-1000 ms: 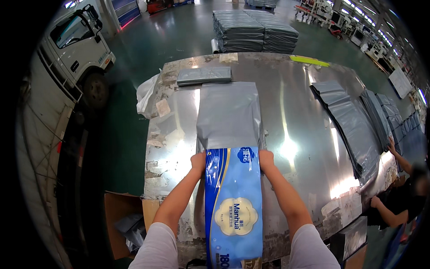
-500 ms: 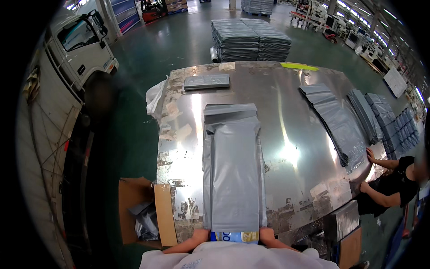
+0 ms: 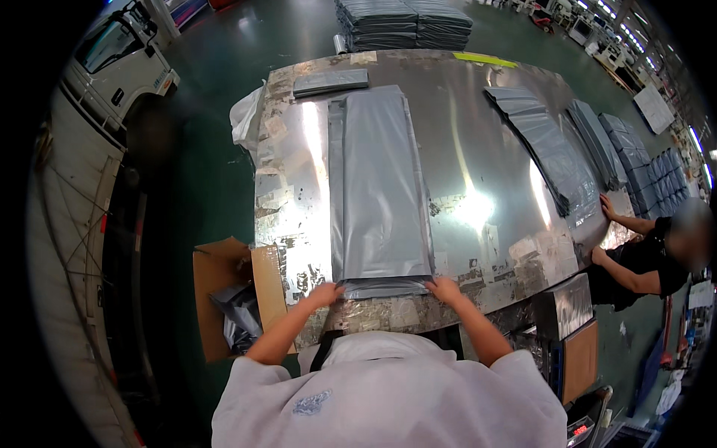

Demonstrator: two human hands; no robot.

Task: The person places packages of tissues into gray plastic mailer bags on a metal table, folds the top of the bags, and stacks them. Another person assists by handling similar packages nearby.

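Metal-topped desk, shiny, patched with worn tape marks. On it, lengthwise: one long grey plastic bag, lying flat, its near end folded over at the desk's front edge. Left hand presses the near left corner of the fold; right hand presses the near right corner; both lie flat on the bag. A small folded grey bag rests beyond the far end. Rows of overlapping grey bags lie toward the right. Open cardboard box stands at the desk's left front. Another person's hands rest on the right edge. White truck stands far left.
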